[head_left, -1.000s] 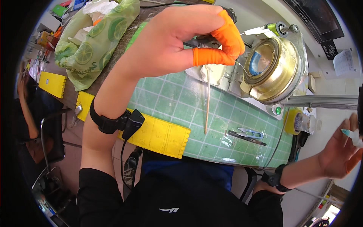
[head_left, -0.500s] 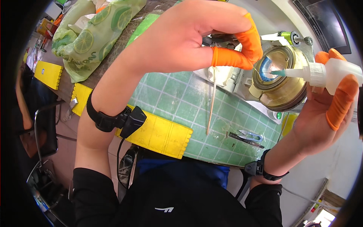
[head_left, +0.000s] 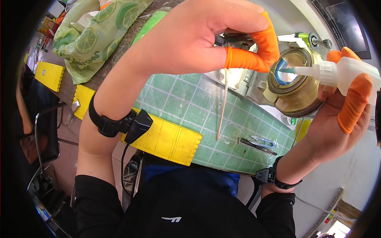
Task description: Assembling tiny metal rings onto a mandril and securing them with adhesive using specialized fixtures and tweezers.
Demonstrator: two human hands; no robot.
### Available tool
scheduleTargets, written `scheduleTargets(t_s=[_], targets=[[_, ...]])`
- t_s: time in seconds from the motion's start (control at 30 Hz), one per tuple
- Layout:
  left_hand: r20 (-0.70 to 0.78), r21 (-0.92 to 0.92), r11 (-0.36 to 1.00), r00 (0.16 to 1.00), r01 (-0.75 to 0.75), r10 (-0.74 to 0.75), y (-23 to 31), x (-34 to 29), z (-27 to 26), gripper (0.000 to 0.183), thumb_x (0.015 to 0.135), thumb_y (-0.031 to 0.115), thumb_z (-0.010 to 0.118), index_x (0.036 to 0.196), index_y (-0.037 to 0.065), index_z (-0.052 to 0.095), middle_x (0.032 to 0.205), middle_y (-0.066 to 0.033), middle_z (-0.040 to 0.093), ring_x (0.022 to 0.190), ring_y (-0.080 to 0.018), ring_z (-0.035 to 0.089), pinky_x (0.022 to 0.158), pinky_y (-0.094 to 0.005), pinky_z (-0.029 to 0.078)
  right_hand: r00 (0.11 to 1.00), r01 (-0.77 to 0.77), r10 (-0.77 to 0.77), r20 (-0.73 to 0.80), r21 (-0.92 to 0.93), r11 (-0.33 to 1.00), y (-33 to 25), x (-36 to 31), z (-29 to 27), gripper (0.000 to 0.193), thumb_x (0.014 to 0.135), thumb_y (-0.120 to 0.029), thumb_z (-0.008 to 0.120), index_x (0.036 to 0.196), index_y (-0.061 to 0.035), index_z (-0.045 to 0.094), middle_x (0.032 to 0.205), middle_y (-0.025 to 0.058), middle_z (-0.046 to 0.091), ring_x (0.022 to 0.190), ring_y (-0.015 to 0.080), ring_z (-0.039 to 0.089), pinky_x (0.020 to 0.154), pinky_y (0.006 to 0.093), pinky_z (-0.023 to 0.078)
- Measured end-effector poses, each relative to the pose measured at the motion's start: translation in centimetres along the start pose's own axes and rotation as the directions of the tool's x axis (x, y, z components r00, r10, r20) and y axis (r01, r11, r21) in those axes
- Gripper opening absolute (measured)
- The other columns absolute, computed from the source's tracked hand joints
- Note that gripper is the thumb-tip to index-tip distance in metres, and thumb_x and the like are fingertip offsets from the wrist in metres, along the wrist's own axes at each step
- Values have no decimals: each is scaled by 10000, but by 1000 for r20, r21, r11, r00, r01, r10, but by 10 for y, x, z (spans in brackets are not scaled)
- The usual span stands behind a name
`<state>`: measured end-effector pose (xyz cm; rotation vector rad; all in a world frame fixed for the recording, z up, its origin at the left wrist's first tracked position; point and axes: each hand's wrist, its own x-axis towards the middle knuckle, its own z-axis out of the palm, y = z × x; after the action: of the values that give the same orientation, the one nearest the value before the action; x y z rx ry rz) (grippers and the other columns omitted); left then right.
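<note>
My left hand (head_left: 198, 35), raised close to the camera, wears orange finger cots on thumb and forefinger and pinches something small and hidden between them. A thin wooden stick (head_left: 222, 105) hangs down below those fingertips. My right hand (head_left: 337, 119), also with orange finger cots, grips a white squeeze bottle (head_left: 349, 71). The bottle's teal nozzle tip points left, almost touching the left fingertips. Behind both hands sits a round brass-coloured device (head_left: 295, 97) with a blue centre.
A green grid cutting mat (head_left: 178, 103) covers the table, with yellow rulers (head_left: 170, 139) along its near edge. Small snips (head_left: 260, 142) lie on the mat at right. A lemon-printed plastic bag (head_left: 89, 39) sits at the back left. Another person's chair stands at far left.
My right hand came up from the lower right with the squeeze bottle and brought its nozzle to my left fingertips. My left hand kept its pinch and drifted slightly closer.
</note>
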<state>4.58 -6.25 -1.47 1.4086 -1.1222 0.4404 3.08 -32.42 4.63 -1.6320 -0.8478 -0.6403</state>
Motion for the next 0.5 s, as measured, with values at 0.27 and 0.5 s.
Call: scheduleTargets(t_s=[0.27,0.5], targets=[[-4,-27,999,999,-44,44,-7,-2,0,110,876,68,790,931,23,707,922,-70,705,785,-175,663,685,-284,514,998,-64,64,-19,33,997,-4,-5,3,432,992,-210,695,1241,123,577,1065,226,716,761,222,711,611,259,569],[136,272,962,988,30,-69,20,5,2,202,765,-40,811,911,-10,673,959,-114,689,934,-248,676,955,-407,569,951,-220,186,-248,-118,968,-31,-3,22,547,1062,-419,518,1196,110,553,970,218,656,664,182,585,494,270,432]])
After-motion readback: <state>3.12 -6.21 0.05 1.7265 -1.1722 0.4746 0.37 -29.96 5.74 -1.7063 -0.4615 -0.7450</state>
